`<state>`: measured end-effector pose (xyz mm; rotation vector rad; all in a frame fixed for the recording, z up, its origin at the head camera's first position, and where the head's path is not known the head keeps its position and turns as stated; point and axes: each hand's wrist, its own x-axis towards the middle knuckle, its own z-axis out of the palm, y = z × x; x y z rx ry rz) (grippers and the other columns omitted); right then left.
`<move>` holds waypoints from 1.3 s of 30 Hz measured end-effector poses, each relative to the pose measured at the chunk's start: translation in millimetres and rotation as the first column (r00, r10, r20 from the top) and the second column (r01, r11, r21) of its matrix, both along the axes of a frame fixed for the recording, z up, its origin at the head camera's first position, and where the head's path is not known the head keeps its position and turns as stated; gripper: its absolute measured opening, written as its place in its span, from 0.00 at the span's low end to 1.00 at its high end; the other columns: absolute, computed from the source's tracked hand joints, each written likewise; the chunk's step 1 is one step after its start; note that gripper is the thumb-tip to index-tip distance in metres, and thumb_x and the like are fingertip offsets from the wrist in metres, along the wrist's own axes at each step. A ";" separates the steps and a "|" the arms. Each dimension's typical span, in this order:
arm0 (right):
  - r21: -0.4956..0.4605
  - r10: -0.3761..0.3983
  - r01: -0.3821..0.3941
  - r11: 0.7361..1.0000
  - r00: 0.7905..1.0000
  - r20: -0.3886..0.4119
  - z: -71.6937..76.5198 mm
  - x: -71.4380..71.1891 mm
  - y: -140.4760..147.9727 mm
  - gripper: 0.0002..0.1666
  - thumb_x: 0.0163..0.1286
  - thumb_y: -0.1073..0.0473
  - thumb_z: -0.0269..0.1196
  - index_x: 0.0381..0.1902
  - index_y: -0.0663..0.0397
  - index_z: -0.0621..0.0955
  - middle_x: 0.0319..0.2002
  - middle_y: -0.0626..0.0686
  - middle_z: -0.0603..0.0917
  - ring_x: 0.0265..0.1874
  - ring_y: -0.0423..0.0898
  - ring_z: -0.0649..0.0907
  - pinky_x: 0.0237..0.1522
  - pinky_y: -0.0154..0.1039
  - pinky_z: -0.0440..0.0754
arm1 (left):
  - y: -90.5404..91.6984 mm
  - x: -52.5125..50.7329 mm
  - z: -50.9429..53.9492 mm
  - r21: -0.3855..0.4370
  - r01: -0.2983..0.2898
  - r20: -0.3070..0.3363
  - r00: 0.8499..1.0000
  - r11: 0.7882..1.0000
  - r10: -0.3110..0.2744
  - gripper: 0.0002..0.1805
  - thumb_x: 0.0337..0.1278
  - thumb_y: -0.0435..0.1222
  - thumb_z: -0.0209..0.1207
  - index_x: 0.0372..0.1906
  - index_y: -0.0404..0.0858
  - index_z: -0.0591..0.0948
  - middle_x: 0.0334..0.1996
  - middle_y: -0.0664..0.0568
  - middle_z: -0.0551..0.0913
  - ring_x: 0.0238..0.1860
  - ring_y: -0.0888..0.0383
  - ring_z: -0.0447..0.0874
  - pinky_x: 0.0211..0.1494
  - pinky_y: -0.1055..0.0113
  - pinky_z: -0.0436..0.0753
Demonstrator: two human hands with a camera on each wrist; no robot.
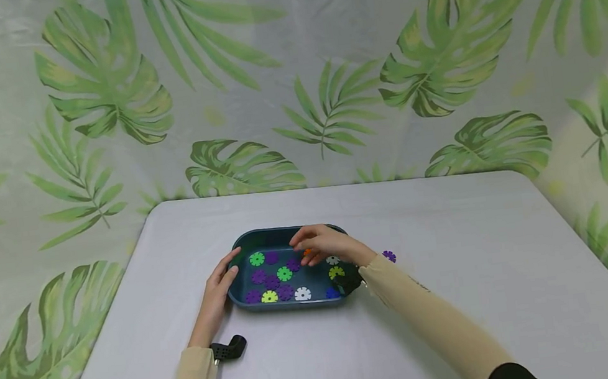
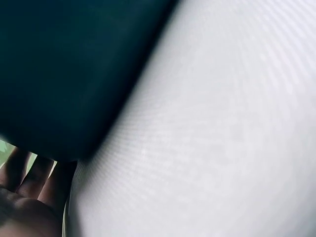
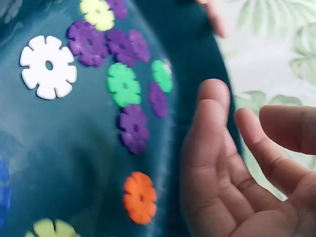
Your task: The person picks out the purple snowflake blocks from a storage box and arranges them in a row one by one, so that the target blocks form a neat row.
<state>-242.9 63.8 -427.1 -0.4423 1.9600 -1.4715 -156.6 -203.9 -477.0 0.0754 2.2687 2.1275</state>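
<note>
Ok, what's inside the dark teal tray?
The tray holds flower-shaped discs in purple, green, yellow, white, blue and orange. In the head view, the right hand and black wrist device cover part of its floor; discs fully hidden there can't be counted.

"What fills the upper left?"
"The tray (image 2: 64,74), dark teal and blurred, its edge slanting down beside the white surface (image 2: 212,128) on the right."
"And the left hand (image 2: 30,200)?"
"Yours is low in the left corner, three fingers (image 2: 37,177) reaching up to the tray, their tips hidden behind it."
"Anything past them?"
"Between your fingers you get slivers of pale green backdrop (image 2: 5,151)."
</note>
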 end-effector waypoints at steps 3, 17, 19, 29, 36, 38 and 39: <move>0.055 0.006 -0.008 0.998 0.999 0.032 -7.4 -1.6 -12.1 0.18 0.75 0.63 0.50 0.58 0.68 0.73 0.58 0.66 0.73 0.37 0.57 0.83 0.44 0.49 0.82 | -2.4 -5.0 -10.7 0.007 -0.005 -0.004 1.000 1.000 0.005 0.23 0.74 0.36 0.46 0.71 0.42 0.65 0.73 0.49 0.56 0.73 0.54 0.46 0.73 0.53 0.47; 0.192 -0.003 0.006 0.981 1.000 -0.016 -20.5 0.3 -33.0 0.13 0.67 0.74 0.50 0.48 0.70 0.76 0.40 0.59 0.78 0.28 0.49 0.81 0.36 0.42 0.84 | -6.0 -10.1 -28.5 -0.023 -0.027 -0.036 0.999 0.999 0.026 0.22 0.74 0.38 0.46 0.70 0.48 0.68 0.71 0.54 0.59 0.73 0.57 0.48 0.73 0.53 0.48; 0.206 -0.001 0.007 0.978 1.000 -0.029 -19.3 0.7 -33.4 0.11 0.67 0.74 0.51 0.46 0.70 0.76 0.36 0.58 0.78 0.25 0.47 0.80 0.33 0.41 0.84 | -6.2 -10.4 -28.6 -0.024 -0.030 -0.038 0.999 0.999 0.029 0.22 0.74 0.38 0.46 0.70 0.48 0.68 0.71 0.54 0.59 0.72 0.58 0.49 0.73 0.54 0.48; 0.125 0.003 0.006 0.992 0.998 -0.068 -5.9 -1.9 -12.4 0.12 0.70 0.69 0.51 0.48 0.67 0.77 0.30 0.58 0.78 0.23 0.47 0.80 0.36 0.47 0.82 | -6.3 -11.6 -29.2 -0.022 -0.029 -0.049 0.998 0.999 0.028 0.22 0.74 0.39 0.46 0.69 0.49 0.68 0.71 0.55 0.59 0.72 0.58 0.49 0.73 0.54 0.48; 0.020 -0.032 0.035 0.999 0.994 -0.101 11.8 -0.6 39.0 0.13 0.73 0.66 0.51 0.51 0.68 0.75 0.35 0.59 0.79 0.28 0.53 0.81 0.42 0.54 0.81 | -6.3 -11.5 -30.6 -0.022 -0.024 -0.055 0.998 0.999 0.023 0.22 0.74 0.38 0.45 0.70 0.48 0.68 0.71 0.54 0.60 0.72 0.58 0.49 0.73 0.55 0.48; 0.007 -0.069 0.070 0.998 0.992 -0.103 12.9 -0.4 60.4 0.13 0.73 0.64 0.51 0.51 0.68 0.74 0.35 0.59 0.78 0.29 0.52 0.82 0.41 0.53 0.82 | -6.6 -11.5 -30.7 -0.023 -0.020 -0.055 0.998 1.000 0.019 0.22 0.74 0.38 0.45 0.70 0.47 0.67 0.71 0.54 0.59 0.73 0.58 0.48 0.73 0.55 0.48; 0.004 -0.088 0.089 0.996 0.990 -0.110 12.2 -0.2 71.9 0.13 0.74 0.64 0.51 0.51 0.67 0.74 0.35 0.59 0.78 0.28 0.51 0.82 0.41 0.52 0.83 | -6.7 -11.4 -30.6 -0.022 -0.021 -0.057 0.998 1.000 0.020 0.22 0.74 0.38 0.45 0.70 0.46 0.67 0.71 0.53 0.59 0.72 0.57 0.49 0.73 0.54 0.48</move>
